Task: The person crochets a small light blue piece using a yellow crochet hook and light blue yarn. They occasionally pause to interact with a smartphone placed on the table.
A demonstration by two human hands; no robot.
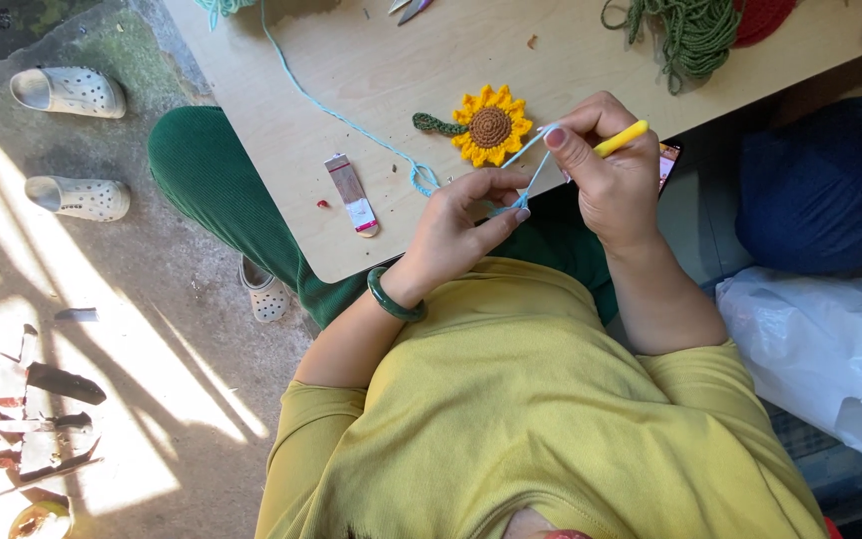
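My right hand (pixel 611 170) grips a crochet hook with a yellow handle (pixel 621 139), its tip pointing toward my left hand. My left hand (pixel 466 225) pinches light blue yarn (pixel 351 125) at a small loop just under the hook's tip. The yarn trails up and left across the wooden board (pixel 391 50). A crocheted sunflower (pixel 491 125) with a brown centre and green stem lies on the board just above my hands. A green bangle (pixel 391 297) circles my left wrist.
A small flat strip-shaped tool (pixel 353 195) lies on the board left of my hands. Green yarn (pixel 690 35) is piled at the top right. A phone (pixel 668 160) peeks out behind my right hand. White plastic bag (pixel 830 349) at right; white clogs (pixel 67 92) on the floor at left.
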